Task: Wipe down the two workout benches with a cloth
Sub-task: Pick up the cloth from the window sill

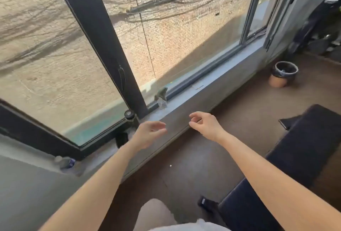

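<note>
Left grip (150, 133) and right grip (202, 124) both slack, empty. I read fetch step: need cloth before bench (304, 147).

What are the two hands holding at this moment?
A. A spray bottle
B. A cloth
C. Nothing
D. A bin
C: the left hand and right hand both hover empty, fingers loosely curled, in front of the sill, and the spray bottle stands on it untouched.
</note>
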